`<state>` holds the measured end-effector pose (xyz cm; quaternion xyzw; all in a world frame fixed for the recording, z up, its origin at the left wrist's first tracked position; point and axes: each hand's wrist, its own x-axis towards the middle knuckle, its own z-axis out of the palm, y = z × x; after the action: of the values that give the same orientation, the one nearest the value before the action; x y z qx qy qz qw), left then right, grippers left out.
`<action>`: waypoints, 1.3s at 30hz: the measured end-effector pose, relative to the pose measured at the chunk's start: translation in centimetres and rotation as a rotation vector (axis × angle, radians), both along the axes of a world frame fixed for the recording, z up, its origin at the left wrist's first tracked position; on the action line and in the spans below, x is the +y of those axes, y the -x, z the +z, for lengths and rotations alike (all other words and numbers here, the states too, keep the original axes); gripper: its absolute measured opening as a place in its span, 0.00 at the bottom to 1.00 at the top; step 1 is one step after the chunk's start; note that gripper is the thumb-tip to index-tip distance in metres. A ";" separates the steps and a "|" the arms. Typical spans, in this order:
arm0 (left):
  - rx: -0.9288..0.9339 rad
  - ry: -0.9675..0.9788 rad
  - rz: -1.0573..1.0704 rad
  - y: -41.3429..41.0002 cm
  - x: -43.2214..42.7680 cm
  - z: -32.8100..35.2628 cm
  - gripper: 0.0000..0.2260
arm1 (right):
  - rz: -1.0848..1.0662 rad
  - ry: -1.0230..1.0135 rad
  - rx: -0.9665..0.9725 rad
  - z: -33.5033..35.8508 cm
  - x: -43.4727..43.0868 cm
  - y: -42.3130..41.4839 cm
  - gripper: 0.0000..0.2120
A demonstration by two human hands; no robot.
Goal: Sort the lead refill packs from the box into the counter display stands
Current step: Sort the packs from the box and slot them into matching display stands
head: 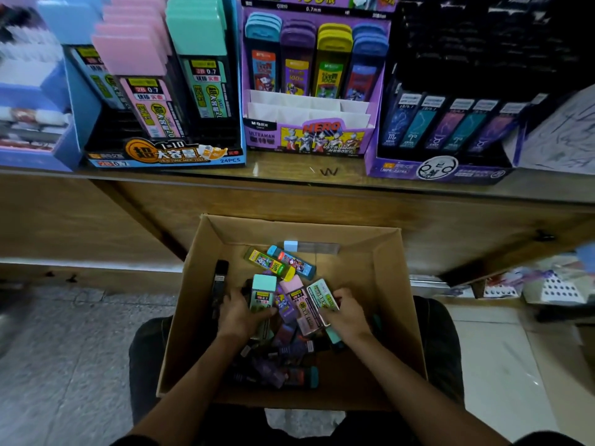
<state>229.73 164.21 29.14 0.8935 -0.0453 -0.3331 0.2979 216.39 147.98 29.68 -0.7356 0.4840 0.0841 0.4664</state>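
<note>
A cardboard box (391, 284) rests on my lap, holding several loose lead refill packs. My left hand (238, 313) grips a mint-capped pack (263, 292) inside the box. My right hand (346, 312) holds a pale green-labelled pack (322, 299), with a pink-capped pack (297, 302) lying between the two hands. A yellow pack (269, 262) and a blue pack (291, 260) lie further back in the box. On the counter stand three display stands: a blue one (161, 156) at left, a purple Ultraman one (309, 140) in the middle, a dark purple zodiac one (441, 170) at right.
The wooden counter edge (289, 185) runs across above the box. The Ultraman stand's front white slots (306, 111) hold nothing. A black pack (219, 281) leans on the box's left wall. More stationery sits at far left (29, 117) and lower right (553, 284). Tiled floor flanks my knees.
</note>
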 end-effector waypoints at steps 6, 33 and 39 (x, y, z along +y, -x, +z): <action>0.066 0.175 0.117 0.4 0.5 0.4 0.19 | -0.124 -0.054 -0.087 -0.7 2.3 0.2 0.12; 0.175 0.910 -0.010 -0.1 0.4 14.4 0.23 | 0.508 -0.291 -0.384 18.7 -2.5 -3.5 0.15; 0.076 1.035 0.113 -0.2 1.7 16.6 0.13 | 0.182 -0.586 -0.647 21.7 -1.1 -5.1 0.11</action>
<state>229.96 165.89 45.74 0.6177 -0.1446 -0.2828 0.7194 221.52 146.85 51.35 -0.6006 0.2023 0.0239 0.7732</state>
